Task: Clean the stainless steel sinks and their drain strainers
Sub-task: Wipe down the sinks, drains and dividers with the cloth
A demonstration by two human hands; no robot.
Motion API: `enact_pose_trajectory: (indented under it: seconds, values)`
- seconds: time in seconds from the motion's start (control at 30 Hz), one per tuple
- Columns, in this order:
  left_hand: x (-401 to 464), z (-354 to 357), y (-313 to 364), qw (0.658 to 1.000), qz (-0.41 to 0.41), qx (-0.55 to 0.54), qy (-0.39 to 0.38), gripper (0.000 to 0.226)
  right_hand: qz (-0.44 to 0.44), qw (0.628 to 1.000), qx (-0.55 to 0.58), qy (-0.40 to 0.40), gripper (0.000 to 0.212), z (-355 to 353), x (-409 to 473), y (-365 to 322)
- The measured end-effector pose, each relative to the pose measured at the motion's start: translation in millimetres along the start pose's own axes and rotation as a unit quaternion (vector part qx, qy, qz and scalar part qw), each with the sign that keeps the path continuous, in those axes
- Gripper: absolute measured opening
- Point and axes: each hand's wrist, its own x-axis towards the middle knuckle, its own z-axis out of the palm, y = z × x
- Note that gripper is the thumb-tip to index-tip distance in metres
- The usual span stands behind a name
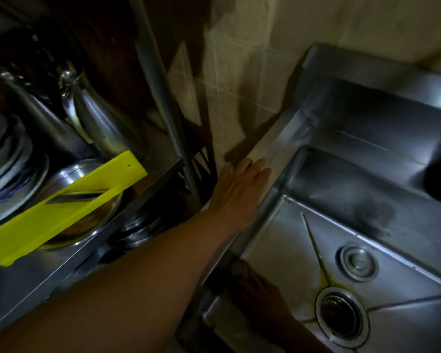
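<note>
A stainless steel sink (pixel 303 250) fills the right side, with yellowish stains around its drain strainer (pixel 341 314). A small round steel cap (pixel 358 262) sits just behind the drain. My left hand (pixel 239 184) lies flat with straight fingers on the sink's left rim (pixel 273 149), near the tiled wall. My right hand (pixel 257 291) is in deep shadow at the basin's near-left corner, its fingertips against the rim; whether it holds anything is unclear. A second, darker steel basin (pixel 367 138) lies behind the first.
A steel dish rack (pixel 69 261) stands close on the left, holding plates (pixel 8 154), steel vessels (pixel 99 118) and a yellow slicer (pixel 69 205). A rack post (pixel 168 103) rises beside my left hand. Beige wall tiles (pixel 239 72) are behind.
</note>
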Motion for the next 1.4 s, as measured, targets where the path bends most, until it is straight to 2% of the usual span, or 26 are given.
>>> enact_pose_trajectory:
  seconds: [0.07, 0.17, 0.37, 0.47, 0.53, 0.7, 0.73, 0.83, 0.97, 1.03, 1.1, 1.27, 1.4]
  values:
    - [21, 1, -2, 1.0, 0.006, -0.003, 0.004, 0.066, 0.071, 0.997, 0.014, -0.008, 0.035, -4, 11, 18]
    - [45, 3, -4, 0.999, 0.032, 0.003, 0.029, 0.06, 0.18, 0.981, 0.039, -0.054, 0.048, -13, 28, 47]
    - [77, 5, -6, 0.995, 0.061, 0.004, 0.073, 0.044, 0.318, 0.943, 0.054, -0.079, 0.055, -9, 68, 124]
    - [81, 8, -8, 0.994, 0.065, 0.012, 0.091, 0.039, 0.324, 0.943, -0.007, -0.075, 0.058, -11, 81, 153]
    - [82, 10, -9, 0.993, 0.069, 0.013, 0.094, 0.039, 0.343, 0.938, -0.004, -0.05, 0.056, -9, 86, 164]
    - [85, 11, -8, 0.993, 0.056, 0.008, 0.103, 0.042, 0.366, 0.929, -0.028, -0.053, 0.055, -14, 90, 161]
    - [87, 12, -8, 0.993, 0.056, 0.007, 0.104, 0.043, 0.367, 0.929, -0.027, -0.035, 0.056, -24, 90, 159]
    - [93, 11, -6, 0.994, 0.048, -0.007, 0.1, 0.046, 0.363, 0.928, -0.055, 0.058, 0.037, -62, 86, 144]
    - [105, 3, -1, 0.993, 0.043, -0.037, 0.103, 0.045, 0.347, 0.895, -0.07, 0.272, 0.038, -99, 75, 126]
    - [110, 1, 2, 0.992, 0.05, -0.054, 0.103, 0.045, 0.335, 0.877, -0.06, 0.339, 0.042, -117, 80, 128]
    - [116, 0, 4, 0.991, 0.05, -0.063, 0.104, 0.048, 0.329, 0.879, -0.054, 0.342, 0.053, -136, 90, 132]
    - [123, 8, 8, 0.993, 0.026, -0.027, 0.112, 0.046, 0.323, 0.903, -0.123, 0.254, 0.066, -147, 97, 143]
    - [128, 15, 22, 0.994, 0.0, -0.01, 0.107, 0.05, 0.317, 0.891, -0.209, 0.248, 0.067, -144, 63, 161]
